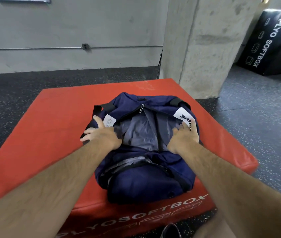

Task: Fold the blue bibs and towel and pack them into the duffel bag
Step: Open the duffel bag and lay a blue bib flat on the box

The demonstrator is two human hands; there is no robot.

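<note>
I am leaning over the navy duffel bag (146, 182), which is lying on top of a red soft box (54, 127) with its near end close to the box's front edge. The bag's top is gaping open along the zip, and the zipper pull (142, 109) is hanging at the far end of the opening. Grey cloth (136, 131) is showing inside, though I cannot tell whether it is lining or something packed. My left hand (102, 136) is resting on the left rim of the opening, just beside a small white care tag (109, 121). Its fingers are lying spread and fairly straight over the outside of the bag, pressing rather than clutching. My right hand (182, 138) is sitting on the right rim, with its fingertips (190, 125) reaching onto the large white label (181, 115). Whether those fingers are pinching the fabric or only lying on it I cannot tell. A black strap (97, 109) is poking out past my left fingers. The box is sitting on dark speckled flooring (256, 109), a concrete pillar (205, 48) is standing just behind it, and a black soft box (270, 42) is leaning further off to the right.
</note>
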